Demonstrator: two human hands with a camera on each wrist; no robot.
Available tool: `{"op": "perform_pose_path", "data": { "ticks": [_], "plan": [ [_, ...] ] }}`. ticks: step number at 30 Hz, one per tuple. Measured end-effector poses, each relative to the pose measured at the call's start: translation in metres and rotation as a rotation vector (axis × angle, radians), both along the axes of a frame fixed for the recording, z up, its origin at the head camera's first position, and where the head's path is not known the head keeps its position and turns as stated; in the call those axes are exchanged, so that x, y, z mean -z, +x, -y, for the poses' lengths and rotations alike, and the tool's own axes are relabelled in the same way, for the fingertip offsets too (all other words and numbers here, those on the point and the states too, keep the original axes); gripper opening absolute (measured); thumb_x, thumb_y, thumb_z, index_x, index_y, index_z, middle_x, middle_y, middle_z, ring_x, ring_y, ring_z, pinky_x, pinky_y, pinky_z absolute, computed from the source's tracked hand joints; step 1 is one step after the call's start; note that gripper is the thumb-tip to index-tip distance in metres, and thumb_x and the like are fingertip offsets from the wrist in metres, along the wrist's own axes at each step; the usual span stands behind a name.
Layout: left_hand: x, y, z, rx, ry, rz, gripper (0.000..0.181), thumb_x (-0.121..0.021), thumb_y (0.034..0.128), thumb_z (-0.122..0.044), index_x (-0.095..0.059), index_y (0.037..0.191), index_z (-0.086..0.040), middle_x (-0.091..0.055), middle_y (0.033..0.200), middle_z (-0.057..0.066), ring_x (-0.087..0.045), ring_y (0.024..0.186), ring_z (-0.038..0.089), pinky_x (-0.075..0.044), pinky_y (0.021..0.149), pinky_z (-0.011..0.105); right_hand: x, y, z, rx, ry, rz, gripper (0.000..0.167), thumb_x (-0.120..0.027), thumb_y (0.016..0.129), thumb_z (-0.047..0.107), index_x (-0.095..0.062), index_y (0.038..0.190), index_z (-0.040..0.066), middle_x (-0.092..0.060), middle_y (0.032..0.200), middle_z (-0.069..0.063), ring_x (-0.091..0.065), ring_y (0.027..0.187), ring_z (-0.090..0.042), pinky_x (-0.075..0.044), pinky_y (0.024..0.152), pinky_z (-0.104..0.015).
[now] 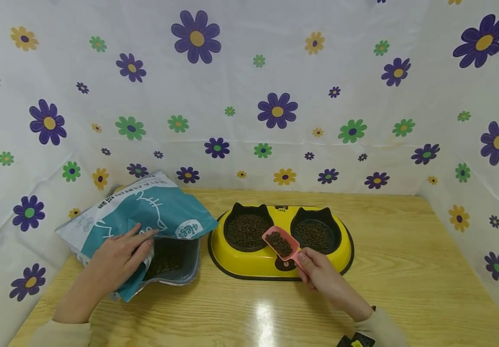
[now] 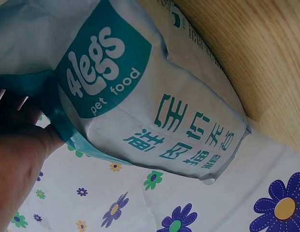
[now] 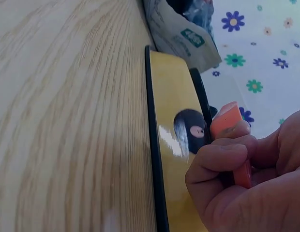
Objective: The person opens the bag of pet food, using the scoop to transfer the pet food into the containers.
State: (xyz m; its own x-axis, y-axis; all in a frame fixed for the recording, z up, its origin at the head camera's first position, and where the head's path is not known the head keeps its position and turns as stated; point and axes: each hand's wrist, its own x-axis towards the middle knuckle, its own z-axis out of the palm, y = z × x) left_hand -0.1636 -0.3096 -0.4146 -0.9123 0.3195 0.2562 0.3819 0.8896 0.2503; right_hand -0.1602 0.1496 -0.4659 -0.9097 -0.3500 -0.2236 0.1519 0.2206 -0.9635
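On the worktop (image 1: 405,250), the yellow feeder (image 1: 232,265) sits ahead of me with its 2 black cat-eared bowls, the left bowl (image 1: 237,209) and the right bowl (image 1: 337,236), both with brown kibble inside. My right hand (image 1: 325,279) grasps the pink scoop (image 1: 294,256) by its handle, fingers curled round it. The scoop is at the feeder's middle, between the 2 bowls and overlapping the left bowl's edge in the head view; I cannot tell whether it touches. It carries kibble, so I presumably hold its open side upward to avoid spilling.

To the left, the teal-and-white food bag (image 1: 124,217) leans across the grey tub (image 1: 192,260), which has dark pieces in it. My left hand (image 1: 117,258) grips the bag's teal edge between thumb and fingers, probably to keep the bag steady and the tub partly uncovered.
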Motion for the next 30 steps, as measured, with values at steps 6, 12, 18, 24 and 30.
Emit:
{"op": "perform_pose_path", "data": {
  "ticks": [6,12,18,24,30],
  "plan": [
    [-0.001,-0.003,0.000,0.004,-0.001,0.012,0.038,-0.047,0.1093,-0.025,-0.065,0.139,-0.008,-0.062,0.139,0.026,-0.054,0.133,0.051,-0.044,0.102,0.072,-0.001,0.000,-0.015,0.046,0.001,0.013,0.035,-0.031,0.114,0.024,-0.046,0.103,-0.006,-0.048,0.072,-0.002,-0.033,0.053,-0.010,-0.030,0.048,-0.020],
    [-0.001,-0.001,0.001,-0.003,0.000,0.013,0.039,-0.047,0.1094,-0.026,-0.065,0.139,-0.008,-0.062,0.140,0.026,-0.054,0.133,0.051,-0.044,0.103,0.071,-0.002,-0.001,-0.024,0.094,0.021,0.027,0.034,-0.031,0.114,0.024,-0.047,0.102,-0.004,-0.048,0.072,-0.003,-0.035,0.055,-0.011,-0.032,0.049,-0.022],
    [0.000,0.000,0.000,-0.007,0.004,0.003,0.038,-0.048,0.1090,-0.025,-0.065,0.138,-0.007,-0.062,0.139,0.026,-0.055,0.133,0.050,-0.044,0.103,0.071,-0.005,-0.001,-0.031,0.150,0.048,0.029,0.033,-0.031,0.114,0.024,-0.048,0.105,-0.003,-0.048,0.074,-0.004,-0.036,0.056,-0.012,-0.033,0.050,-0.023],
    [0.001,-0.001,0.000,-0.013,-0.001,0.020,0.039,-0.048,0.1091,-0.026,-0.065,0.138,-0.008,-0.062,0.139,0.027,-0.054,0.133,0.052,-0.042,0.103,0.073,-0.006,-0.003,-0.041,0.205,0.093,-0.009,0.031,-0.035,0.113,0.023,-0.050,0.114,-0.004,-0.049,0.074,-0.003,-0.035,0.054,-0.011,-0.033,0.049,-0.024],
    [0.001,0.000,0.000,-0.020,0.004,0.022,0.039,-0.047,0.1092,-0.026,-0.065,0.139,-0.008,-0.062,0.139,0.026,-0.054,0.134,0.051,-0.042,0.104,0.073,-0.007,-0.005,-0.048,0.250,0.169,-0.047,0.028,-0.039,0.112,0.020,-0.052,0.118,-0.005,-0.052,0.074,-0.004,-0.033,0.050,-0.009,-0.032,0.046,-0.022]
  ]
}}
